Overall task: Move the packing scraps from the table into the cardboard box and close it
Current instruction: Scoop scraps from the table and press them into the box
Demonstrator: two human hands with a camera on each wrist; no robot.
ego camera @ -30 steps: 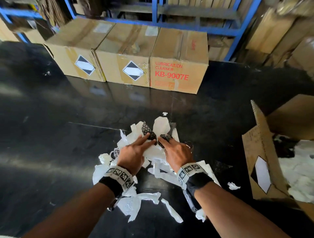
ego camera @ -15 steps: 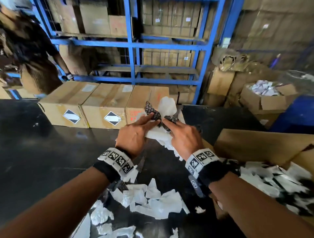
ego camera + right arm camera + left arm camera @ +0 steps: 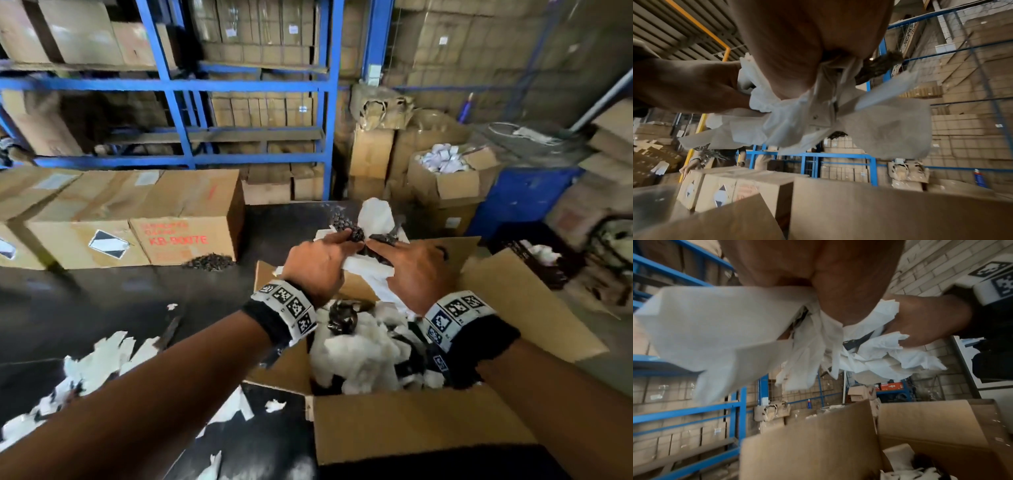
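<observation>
Both hands together hold a bundle of white and black packing scraps (image 3: 375, 219) in the air above the open cardboard box (image 3: 421, 425). My left hand (image 3: 318, 265) grips the bundle's left side and my right hand (image 3: 409, 269) its right side. The wrist views show white paper scraps (image 3: 719, 331) (image 3: 875, 123) hanging below the palms over the box flaps. The box holds many white and dark scraps (image 3: 359, 349). More white scraps (image 3: 102, 359) lie on the black table (image 3: 102, 301) at the lower left.
Sealed cardboard boxes (image 3: 185, 219) stand in a row at the table's far edge, with a small dark pile (image 3: 209, 262) beside them. Blue shelving (image 3: 178, 85) with cartons rises behind. Another open box of scraps (image 3: 445, 174) stands at the back right. In the right wrist view a person (image 3: 715, 157) stands at the far boxes.
Both hands lifted the bundle of scraps off the table and carried it right, so it now hangs above the open box. The view swung up and right with them.
</observation>
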